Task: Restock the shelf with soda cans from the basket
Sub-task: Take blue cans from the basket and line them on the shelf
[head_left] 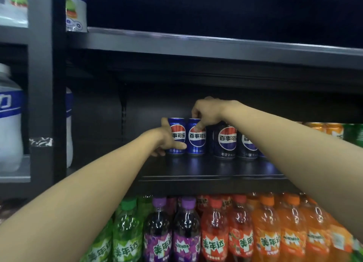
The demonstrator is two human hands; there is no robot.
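A row of blue Pepsi cans stands upright on the dark middle shelf. My left hand wraps around the leftmost can from its left side, thumb across the label. My right hand reaches over from the right and grips the top of the second can with its fingertips. Two darker Pepsi cans stand to the right, partly behind my right forearm. The basket is out of view.
Orange and green cans sit at the shelf's far right. Below, a row of green, purple, red and orange Mirinda bottles. A bare shelf board hangs above. White jugs stand left of the dark upright post.
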